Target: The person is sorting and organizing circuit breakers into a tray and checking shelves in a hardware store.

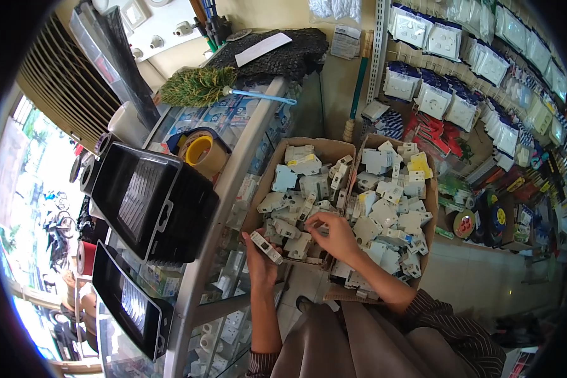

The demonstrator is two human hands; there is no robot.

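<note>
My left hand (261,262) holds a slim white miniature circuit breaker (266,247) with a small black toggle, just outside the near left corner of a cardboard box (274,156). Over that box reaches my right hand (333,234), its fingers bent above a jumble of used white circuit breakers (286,228). Whether those fingers grip anything is hidden from this angle. A second cardboard box (432,198) stands against the first on the right, heaped with more circuit breakers (382,212). My right forearm crosses its near part.
On the left, a glass display counter (203,264) carries stacked black plastic trays (141,203), tape rolls (201,149) and a feather-like duster (198,87). Packaged switches and sockets (432,97) hang on the right wall. A wooden-handled pole (359,85) leans behind the boxes.
</note>
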